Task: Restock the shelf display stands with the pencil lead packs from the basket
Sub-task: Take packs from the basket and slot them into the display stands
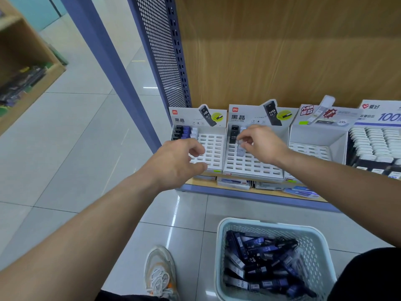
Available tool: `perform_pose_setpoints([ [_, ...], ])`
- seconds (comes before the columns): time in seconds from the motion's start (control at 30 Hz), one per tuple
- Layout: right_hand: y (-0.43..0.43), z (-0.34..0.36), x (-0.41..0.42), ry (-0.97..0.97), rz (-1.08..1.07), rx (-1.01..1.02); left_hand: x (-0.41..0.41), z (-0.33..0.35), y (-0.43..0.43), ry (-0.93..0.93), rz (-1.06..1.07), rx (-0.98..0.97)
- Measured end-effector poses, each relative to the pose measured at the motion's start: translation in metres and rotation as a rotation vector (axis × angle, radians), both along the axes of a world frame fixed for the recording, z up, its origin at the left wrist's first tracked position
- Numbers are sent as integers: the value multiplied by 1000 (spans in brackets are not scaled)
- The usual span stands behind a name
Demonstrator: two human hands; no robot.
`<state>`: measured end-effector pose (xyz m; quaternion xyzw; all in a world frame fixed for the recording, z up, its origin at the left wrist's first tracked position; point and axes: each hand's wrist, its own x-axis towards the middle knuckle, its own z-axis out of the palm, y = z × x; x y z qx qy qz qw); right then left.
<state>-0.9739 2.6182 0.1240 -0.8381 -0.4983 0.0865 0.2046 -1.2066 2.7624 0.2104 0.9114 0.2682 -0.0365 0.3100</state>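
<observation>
Two white slotted display stands sit side by side on the low shelf. The left stand (213, 148) has a few black, blue and white lead packs in its top-left rows. The middle stand (249, 165) holds black packs at its top left. My right hand (263, 143) hovers over the middle stand and pinches a pale grey lead pack (240, 151) above its slots. My left hand (180, 160) hangs in front of the left stand with loosely curled fingers and holds nothing. The light blue basket (223, 246) on the floor is full of dark blue and black lead packs (262, 259).
A third stand (312, 149) with bare slots stands to the right, then a full tray of white packs (375, 142). Flat boxes (234, 182) lie under the stands. A purple upright (112, 68) and perforated panel (162, 51) border the shelf on the left. My shoe (160, 272) is beside the basket.
</observation>
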Motion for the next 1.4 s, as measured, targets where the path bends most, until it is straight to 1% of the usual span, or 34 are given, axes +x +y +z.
perform_pose_setpoints([
  [0.13,-26,21,1,-6,-43,-10,3,1,-10,-3,-23,-20],
  [0.33,-100,42,-12,84,-121,-230,1,-10,-47,71,-119,-45],
  [0.43,-149,40,-27,77,-81,-422,-6,-27,-74,176,-257,54],
  [0.5,-183,33,-36,104,-80,-527,-13,-43,-91,254,-359,101],
  [0.57,-213,21,-45,133,-112,-602,-22,-61,-108,325,-421,104],
  [0.6,-227,12,-50,160,-147,-605,-26,-70,-116,359,-448,115],
  [0.67,-251,-11,-63,258,-261,-532,-34,-92,-132,409,-492,136],
  [0.73,-272,-39,-79,362,-418,-430,-39,-115,-148,423,-497,110],
  [0.83,-302,-84,-105,460,-666,-265,-40,-154,-170,424,-435,9],
  [0.9,-314,-111,-120,509,-766,-217,-36,-179,-184,403,-371,-81],
  [1.0,-320,-139,-135,611,-816,-180,-29,-211,-206,334,-230,-227],
  [1.07,-316,-149,-139,654,-832,-126,-19,-231,-218,309,-176,-261],
  [1.13,-310,-157,-140,699,-857,-56,-9,-252,-228,309,-164,-260],
  [1.23,-300,-167,-143,696,-892,-1,5,-279,-238,326,-174,-228],
  [1.3,-294,-173,-145,675,-899,7,11,-294,-241,341,-176,-201],
  [1.4,-290,-180,-147,642,-914,-17,15,-312,-244,341,-159,-225],
])
